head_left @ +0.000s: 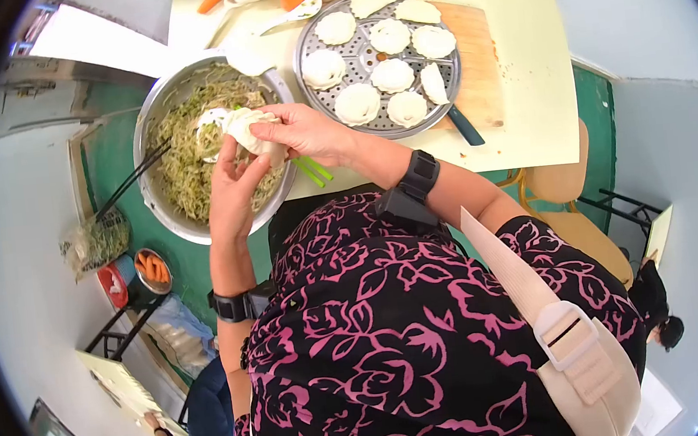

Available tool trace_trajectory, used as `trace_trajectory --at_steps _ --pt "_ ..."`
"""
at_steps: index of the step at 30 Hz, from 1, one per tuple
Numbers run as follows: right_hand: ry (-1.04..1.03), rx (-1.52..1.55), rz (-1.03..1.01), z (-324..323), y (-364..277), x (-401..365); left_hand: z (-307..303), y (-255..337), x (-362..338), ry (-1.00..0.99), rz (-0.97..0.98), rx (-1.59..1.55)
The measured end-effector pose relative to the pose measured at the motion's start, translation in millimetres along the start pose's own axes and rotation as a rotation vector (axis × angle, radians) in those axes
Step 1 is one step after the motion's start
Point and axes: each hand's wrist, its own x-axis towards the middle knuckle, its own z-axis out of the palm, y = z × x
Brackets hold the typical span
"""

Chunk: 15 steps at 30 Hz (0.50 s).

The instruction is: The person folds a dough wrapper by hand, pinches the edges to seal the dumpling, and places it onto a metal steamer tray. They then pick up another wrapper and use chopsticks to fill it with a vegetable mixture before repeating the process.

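L hand (232,194): fingers grasping lower L side of white pleated dough dumpling (250,132). R hand (307,134): fingers closed on its R side, thumb on top. Dumpling held above round silver metal bowl (142,150) w/ shredded green-and-pale filling (186,179). 2 long black chopsticks (131,182) lie across bowl's L rim. Just R of bowl: round perforated metal tray (364,63) w/ 10 white dumplings, partly over rectangular light-wood board (481,62) on pale-yellow tabletop (531,57). Dark-teal handle (465,125) sticks out by tray's lower R edge.
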Motion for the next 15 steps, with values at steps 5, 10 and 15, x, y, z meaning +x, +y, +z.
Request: trace_trajectory --at_steps 5,10,15 --pt "0.064 0.188 0.059 -36 -17 -26 -16 13 5 0.007 -0.123 -0.211" --pt "0.46 0.229 -0.161 -130 -30 -77 -43 8 -3 -0.005 -0.138 -0.241" --pt "0.826 0.202 -0.33 -185 -64 -123 -45 3 0 -0.006 -0.182 -0.277"
